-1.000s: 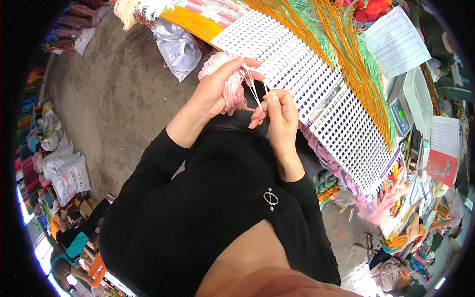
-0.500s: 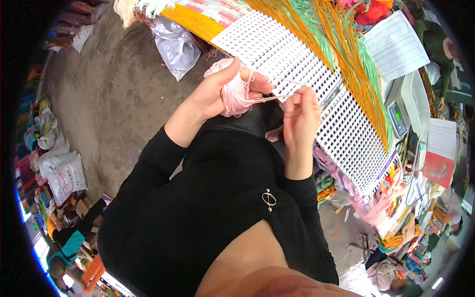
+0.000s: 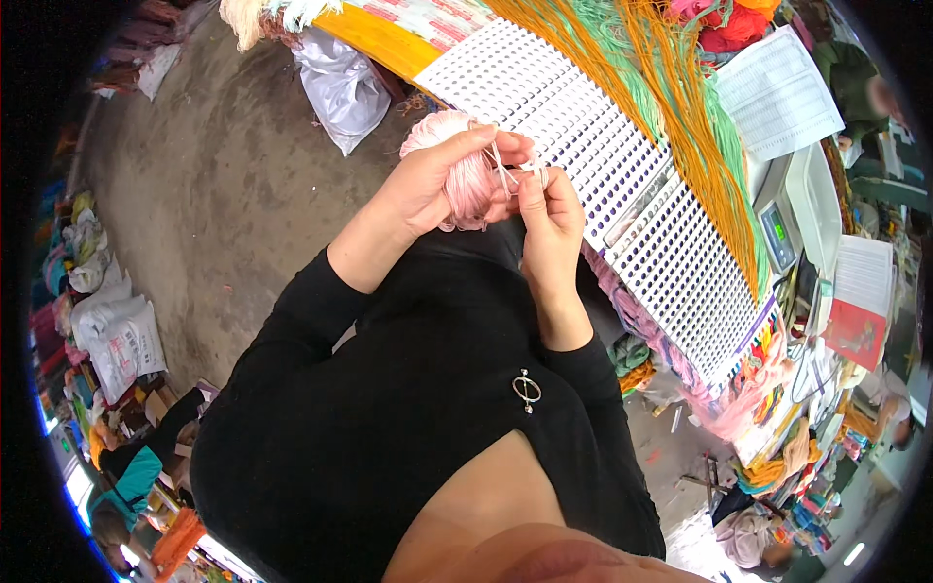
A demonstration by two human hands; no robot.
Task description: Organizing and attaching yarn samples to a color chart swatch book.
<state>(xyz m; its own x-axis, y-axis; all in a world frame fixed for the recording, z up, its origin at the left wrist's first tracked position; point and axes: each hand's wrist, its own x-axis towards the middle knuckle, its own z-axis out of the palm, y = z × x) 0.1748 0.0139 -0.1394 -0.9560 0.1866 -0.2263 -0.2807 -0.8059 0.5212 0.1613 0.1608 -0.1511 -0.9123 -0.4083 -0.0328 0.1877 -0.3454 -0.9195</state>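
Observation:
A bundle of pale pink yarn (image 3: 466, 187) rests in my left hand (image 3: 428, 185), whose fingers and thumb curl round it. Close beside it, my right hand (image 3: 552, 219) pinches strands of the same yarn between thumb and fingertips. A short loop of strands (image 3: 505, 173) runs from the bundle to that pinch. Just beyond both hands lies a white board with rows of dark holes (image 3: 573, 117), along the table's near edge. The fingertips of my left hand are partly hidden behind the yarn.
Long ochre strands (image 3: 695, 146) and green ones drape over the board's far side. A scale (image 3: 782, 233) with a white tray, a printed sheet (image 3: 780, 92) and a red-and-white booklet (image 3: 860, 301) are at the right. A silvery plastic bag (image 3: 342, 92) stands on the concrete floor.
My right hand has moved left, up to the bundle, and the strands between the hands are shorter and looped. My left hand still holds the yarn, tilted slightly inward.

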